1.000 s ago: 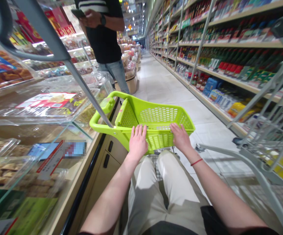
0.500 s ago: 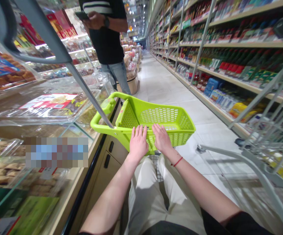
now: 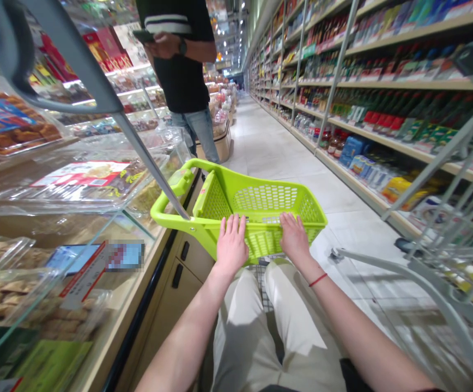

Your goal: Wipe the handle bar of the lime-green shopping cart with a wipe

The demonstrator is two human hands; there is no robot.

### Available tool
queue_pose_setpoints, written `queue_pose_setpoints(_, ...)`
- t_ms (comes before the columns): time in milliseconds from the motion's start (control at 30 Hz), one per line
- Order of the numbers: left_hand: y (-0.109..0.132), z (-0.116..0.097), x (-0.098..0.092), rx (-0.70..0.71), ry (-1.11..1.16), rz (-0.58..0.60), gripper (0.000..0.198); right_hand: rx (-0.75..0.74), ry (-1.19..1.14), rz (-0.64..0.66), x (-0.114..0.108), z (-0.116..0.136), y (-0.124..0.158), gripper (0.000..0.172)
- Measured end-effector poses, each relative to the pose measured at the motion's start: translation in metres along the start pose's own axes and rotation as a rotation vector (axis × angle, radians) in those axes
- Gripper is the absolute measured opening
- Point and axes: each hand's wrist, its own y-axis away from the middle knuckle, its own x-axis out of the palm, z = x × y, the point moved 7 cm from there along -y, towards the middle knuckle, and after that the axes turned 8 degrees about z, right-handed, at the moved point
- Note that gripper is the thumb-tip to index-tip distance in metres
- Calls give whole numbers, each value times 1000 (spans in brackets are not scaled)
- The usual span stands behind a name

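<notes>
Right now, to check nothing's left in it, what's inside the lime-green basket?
The lime-green basket shows only its perforated inner walls, no goods visible. The left hand and right hand cover the near rim, so what's directly beneath them cannot be seen.

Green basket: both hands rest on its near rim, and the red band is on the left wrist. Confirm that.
No, the wrist is wrong. The head view shows the red band on the right wrist, not the left. The rest stands: the left hand and right hand both rest on the near rim of the green basket.
</notes>
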Motion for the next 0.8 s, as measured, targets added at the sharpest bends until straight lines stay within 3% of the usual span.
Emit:
queue_pose_setpoints(167, 0, 0, 2, 1, -6, -13, 77, -177, -130, 51, 2, 73, -12, 70)
queue_pose_setpoints(267, 0, 0, 2, 3, -13, -17, 77, -274, -183, 87, 0, 98, -15, 71)
queue_pose_setpoints(400, -1, 0, 2, 2, -11, -10, 76, -284, -158, 79, -2, 82, -11, 70)
queue_pose_setpoints(633, -1, 0, 1, -4, 4, -13, 74, -44, -36, 41, -4, 7, 3, 69)
queue_pose_setpoints(700, -1, -1, 0, -3, 8, -16, 75, 15, -31, 27, -5, 3, 4, 68)
queue_pose_setpoints(800, -1, -1, -1, -3, 8, -21, 75, 12, -68, 29, -4, 25, -2, 67)
